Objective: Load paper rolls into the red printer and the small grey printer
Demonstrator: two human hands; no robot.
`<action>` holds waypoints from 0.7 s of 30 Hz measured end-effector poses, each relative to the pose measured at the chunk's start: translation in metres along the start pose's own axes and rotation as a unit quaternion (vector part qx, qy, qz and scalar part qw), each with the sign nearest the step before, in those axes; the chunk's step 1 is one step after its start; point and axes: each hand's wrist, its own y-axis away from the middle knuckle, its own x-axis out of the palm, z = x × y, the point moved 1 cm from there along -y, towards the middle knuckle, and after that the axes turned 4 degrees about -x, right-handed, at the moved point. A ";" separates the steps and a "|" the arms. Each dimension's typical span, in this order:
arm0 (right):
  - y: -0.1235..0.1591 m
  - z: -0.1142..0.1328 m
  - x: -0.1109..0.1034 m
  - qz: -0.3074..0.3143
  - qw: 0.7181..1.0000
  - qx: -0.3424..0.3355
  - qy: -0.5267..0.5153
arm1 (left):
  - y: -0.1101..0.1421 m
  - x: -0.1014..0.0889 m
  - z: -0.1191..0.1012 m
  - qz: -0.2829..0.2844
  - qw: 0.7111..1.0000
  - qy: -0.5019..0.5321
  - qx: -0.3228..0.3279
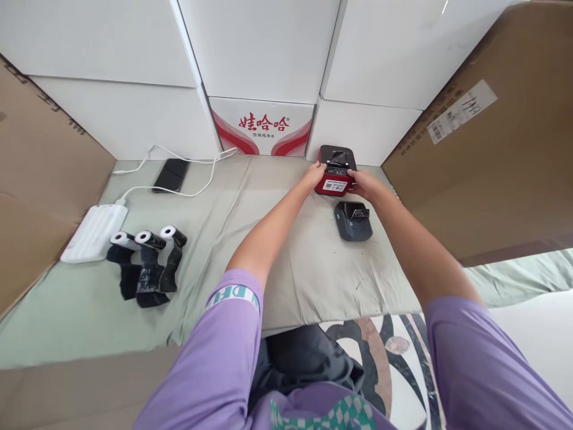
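Observation:
At the back of the cloth, by the boxes, stands a red and black label printer (333,186) with a white sticker on its front. My left hand (314,174) grips its left side, fingers closed and partly hidden behind it. On the opposite side my right hand (364,183) holds the printer too, with the thumb near its front upper edge. A dark strip lies over the printer's top. Just in front of it sits a smaller dark grey portable printer (353,226), a short black strip sticking out of its top; neither hand touches it.
On the left lie several paper rolls (150,240) with black strips unrolled, a white power bank (95,233) with a white cable (179,192), and a black phone (171,175). White boxes (264,54) wall the back; brown cartons (501,143) stand at both sides.

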 end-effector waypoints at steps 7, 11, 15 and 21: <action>0.073 0.013 0.070 0.050 0.989 -0.089 0.103 | 0.090 -0.099 0.004 -0.118 0.982 -0.121 0.088; 0.158 -0.013 0.123 0.116 0.966 -0.224 0.055 | 0.199 -0.156 -0.001 -0.230 0.936 -0.238 0.123; 0.233 -0.045 0.150 0.157 0.948 -0.275 0.010 | 0.285 -0.173 0.009 -0.292 0.913 -0.270 0.090; 0.260 -0.071 0.151 0.133 0.953 -0.267 0.049 | 0.313 -0.171 0.047 -0.297 0.936 -0.173 0.078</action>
